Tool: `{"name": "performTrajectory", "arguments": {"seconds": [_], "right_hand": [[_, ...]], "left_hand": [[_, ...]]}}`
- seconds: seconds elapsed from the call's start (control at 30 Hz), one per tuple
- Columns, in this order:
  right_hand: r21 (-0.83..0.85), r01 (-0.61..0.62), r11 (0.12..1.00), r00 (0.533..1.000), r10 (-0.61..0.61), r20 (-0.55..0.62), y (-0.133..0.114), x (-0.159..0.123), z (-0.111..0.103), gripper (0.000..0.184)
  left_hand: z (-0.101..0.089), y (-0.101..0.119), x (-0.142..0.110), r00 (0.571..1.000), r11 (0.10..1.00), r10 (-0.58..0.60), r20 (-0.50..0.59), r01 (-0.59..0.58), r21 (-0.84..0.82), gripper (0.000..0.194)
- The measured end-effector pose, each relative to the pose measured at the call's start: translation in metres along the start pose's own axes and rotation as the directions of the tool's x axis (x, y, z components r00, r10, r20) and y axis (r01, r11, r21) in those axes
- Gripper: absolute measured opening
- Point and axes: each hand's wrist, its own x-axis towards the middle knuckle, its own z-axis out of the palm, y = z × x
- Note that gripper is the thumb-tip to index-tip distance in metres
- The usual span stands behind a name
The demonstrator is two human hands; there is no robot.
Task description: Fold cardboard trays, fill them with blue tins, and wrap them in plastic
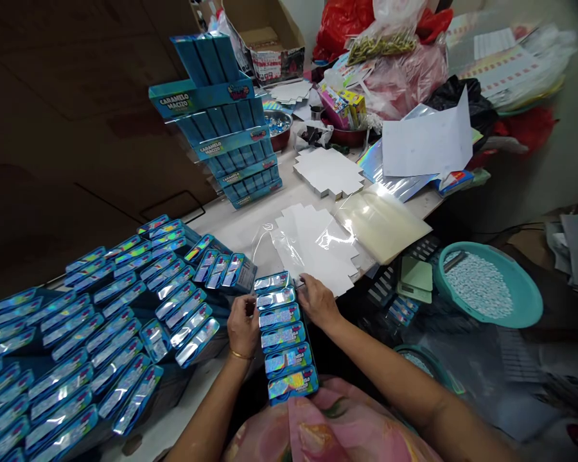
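"Head view, and we're over a crowded pale table (241,224). Where's the action?"

"Bottom centre! A row of six blue boxes (282,335) runs from the hands down to the pink patterned clothing (327,423)."

"And the grip?"

"Left hand (243,324) at the row's far left side, fingers curled; right hand (318,300) at the opposite corner, fingertips on the edge. Whether either is clenched on it, I can't tell."

"Across to the left of the table, then!"

"Packed! Ranks of shiny blue boxes (118,366) stand close together, some slightly askew. Behind them a tall stack of display trays (212,147) reads CARAMELO MACIZO, with a dark brown panel (77,128) filling the side."

"And straight ahead?"

"White notched card (313,250) lies just beyond the right hand, under clear film; a second pile of white card (327,170) sits farther back, a yellowish sheet stack (383,221) beside it. At the far end, a cardboard carton (279,32) near red plastic bags (340,29)."

"Finish on the right!"

"Below the table edge, a teal basin (527,305) holds small white pieces (479,285), with a pale green object (415,276) just beside it. Pale wall (568,173) behind, the floor area dim and cluttered."
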Motion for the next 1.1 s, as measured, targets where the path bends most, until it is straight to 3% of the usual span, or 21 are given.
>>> {"name": "performTrajectory", "arguments": {"seconds": [0.1,0.23,0.3,0.5,0.67,0.8,0.87,1.0,1.1], "right_hand": [[0.169,-0.094,0.981,0.995,0.096,-0.009,-0.002,0.000,0.004,0.020],[0.294,0.006,0.956,1.000,-0.003,-0.011,0.001,-0.004,0.002,0.022],[0.236,0.045,0.971,0.999,-0.047,0.005,0.003,-0.005,0.001,0.027],[-0.149,0.045,0.988,0.997,-0.036,0.066,0.005,-0.003,0.007,0.018],[-0.058,0.105,0.993,0.993,-0.101,0.061,0.007,-0.012,0.001,0.019],[0.085,0.106,0.991,0.991,-0.113,0.077,0.008,-0.011,-0.001,0.037],[0.131,0.074,0.989,0.992,-0.087,0.095,0.008,-0.009,0.001,0.035],[0.157,0.003,0.988,0.997,-0.015,0.074,0.006,-0.006,0.007,0.025],[0.035,0.006,0.999,0.997,-0.009,0.080,0.003,-0.006,0.010,0.017]], "left_hand": [[0.001,0.000,0.000,0.998,0.999,-0.036,0.050,0.034,0.035,0.014],[0.002,-0.002,-0.002,0.995,0.996,-0.041,0.092,0.033,0.085,0.013],[0.002,-0.005,-0.004,0.995,0.994,-0.008,0.101,-0.003,0.110,0.011],[-0.005,-0.012,-0.015,0.983,0.988,0.129,0.132,-0.139,0.068,0.011],[-0.003,-0.007,-0.020,0.996,0.997,-0.075,0.046,0.074,0.025,0.012],[0.002,-0.003,-0.012,0.978,0.984,-0.167,0.123,0.173,-0.039,0.038],[0.004,-0.004,-0.010,0.974,0.981,-0.178,0.143,0.188,-0.057,0.042],[0.011,-0.012,-0.011,0.972,0.949,-0.221,0.073,0.232,-0.213,0.036],[0.016,-0.018,-0.011,0.960,0.930,-0.276,0.049,0.280,-0.237,0.038]]}}
